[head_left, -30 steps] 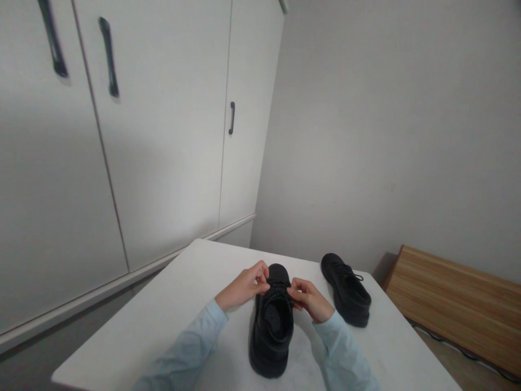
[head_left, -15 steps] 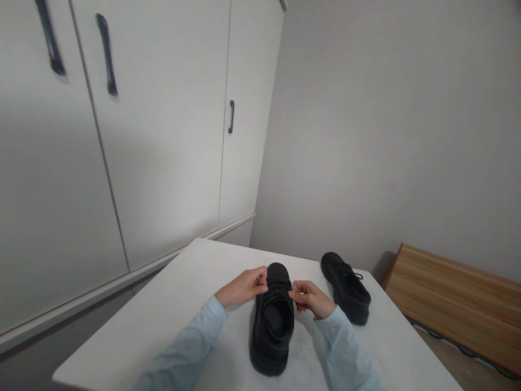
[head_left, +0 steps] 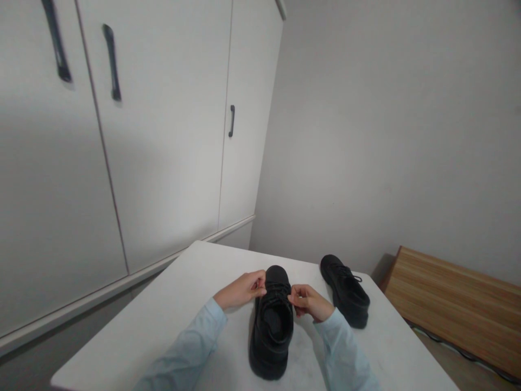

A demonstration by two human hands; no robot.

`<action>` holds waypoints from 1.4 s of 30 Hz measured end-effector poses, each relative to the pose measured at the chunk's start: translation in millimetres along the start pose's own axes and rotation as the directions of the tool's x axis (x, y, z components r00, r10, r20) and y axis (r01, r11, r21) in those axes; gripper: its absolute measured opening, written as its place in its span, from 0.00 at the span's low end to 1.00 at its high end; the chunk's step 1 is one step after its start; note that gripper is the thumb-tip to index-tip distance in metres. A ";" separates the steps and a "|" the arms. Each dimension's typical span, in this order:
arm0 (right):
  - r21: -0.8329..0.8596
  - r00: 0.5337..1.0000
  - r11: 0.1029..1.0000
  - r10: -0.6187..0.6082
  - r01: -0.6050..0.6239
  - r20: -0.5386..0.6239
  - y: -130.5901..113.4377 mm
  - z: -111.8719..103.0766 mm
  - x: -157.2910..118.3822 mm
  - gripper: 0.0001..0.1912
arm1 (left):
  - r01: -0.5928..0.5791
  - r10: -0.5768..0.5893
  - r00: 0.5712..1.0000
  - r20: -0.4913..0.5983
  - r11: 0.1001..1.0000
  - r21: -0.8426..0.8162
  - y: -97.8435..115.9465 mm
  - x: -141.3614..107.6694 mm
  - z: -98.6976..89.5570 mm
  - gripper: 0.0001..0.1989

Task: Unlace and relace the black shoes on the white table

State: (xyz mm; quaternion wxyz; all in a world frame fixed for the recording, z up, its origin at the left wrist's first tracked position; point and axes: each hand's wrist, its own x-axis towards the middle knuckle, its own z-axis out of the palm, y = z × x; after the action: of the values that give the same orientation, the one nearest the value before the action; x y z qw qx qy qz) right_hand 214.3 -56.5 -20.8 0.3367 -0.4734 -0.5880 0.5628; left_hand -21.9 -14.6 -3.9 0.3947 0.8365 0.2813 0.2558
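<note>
A black lace-up shoe (head_left: pixel 268 355) rests upright on the white table, its toe pointing away from me and its opening facing up. My left hand (head_left: pixel 244 288) is at the left side of the laces (head_left: pixel 277 293), fingers pinched on them. On the opposite side, my right hand (head_left: pixel 309 301) also pinches a lace between thumb and forefinger. The lace ends within my fingers are too small to make out. A second black shoe (head_left: pixel 345 290) stands farther right, a loop of its lace sticking out to the side.
The white table (head_left: pixel 171 320) has its far edge near the grey wall (head_left: pixel 386 136). White cupboard doors (head_left: pixel 163 136) with dark handles rise at the left. A wood-grain panel (head_left: pixel 456 304) stands right of the table, with a cable (head_left: pixel 459 355) along its lower edge.
The view has tilted slightly, so everything sits a little lower. Both hands keep their pinch at the laces, and both shoes stay where they were.
</note>
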 end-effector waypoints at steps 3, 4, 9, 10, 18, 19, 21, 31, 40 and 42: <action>0.034 1.000 0.999 -0.017 0.017 0.004 0.2 0.8 0.5 0.27 | -0.015 0.013 0.999 -0.038 0.997 -0.071 -0.2 0.2 0.6 0.11; 0.036 1.000 0.999 -0.027 0.027 -0.003 -0.7 0.8 0.0 0.27 | -0.026 0.019 0.998 -0.059 0.994 -0.108 0.3 0.3 0.2 0.10; 0.027 0.994 0.996 -0.079 0.082 -0.073 -11.4 1.7 -5.6 0.23 | -0.024 -0.025 0.969 -0.245 0.980 -0.197 -0.2 2.4 -3.3 0.09; 0.028 0.991 0.995 -0.096 0.099 -0.096 -14.0 2.3 -6.8 0.22 | -0.013 -0.036 0.961 -0.275 0.984 -0.177 -1.6 3.0 -3.4 0.09; -0.035 0.900 0.954 -0.292 0.297 -0.323 -26.4 9.5 -10.7 0.16 | 0.029 0.040 0.948 -0.316 0.978 0.209 -17.0 6.8 11.0 0.19; -0.041 0.886 0.946 -0.315 0.321 -0.339 -27.5 10.5 -11.2 0.15 | 0.022 0.054 0.954 -0.296 0.968 0.249 -18.0 7.0 12.9 0.19; -0.062 0.862 0.928 -0.364 0.366 -0.354 -30.7 12.7 -13.2 0.15 | 0.013 0.072 0.965 -0.251 0.947 0.322 -19.3 6.9 15.7 0.20; -0.206 0.802 0.864 -0.502 0.459 -0.324 -53.3 24.6 -28.3 0.14 | 0.036 0.023 0.988 -0.151 0.924 0.380 -21.4 4.3 14.8 0.22; -0.612 0.861 0.691 -0.507 0.385 -0.031 -83.1 67.2 -80.4 0.07 | 0.050 0.013 0.988 -0.153 0.916 0.399 -20.2 1.6 12.9 0.23; -0.784 0.869 0.536 -0.494 0.312 0.008 -68.9 81.6 -85.8 0.07 | 0.057 0.011 0.987 -0.161 0.910 0.411 -20.9 1.3 13.2 0.22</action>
State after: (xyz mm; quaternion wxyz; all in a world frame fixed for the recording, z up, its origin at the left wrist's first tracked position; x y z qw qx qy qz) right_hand 154.1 -159.1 47.2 0.2869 -0.4782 -0.8225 0.1123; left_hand -18.0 -9.4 -27.8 0.1874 0.8745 0.3699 0.2517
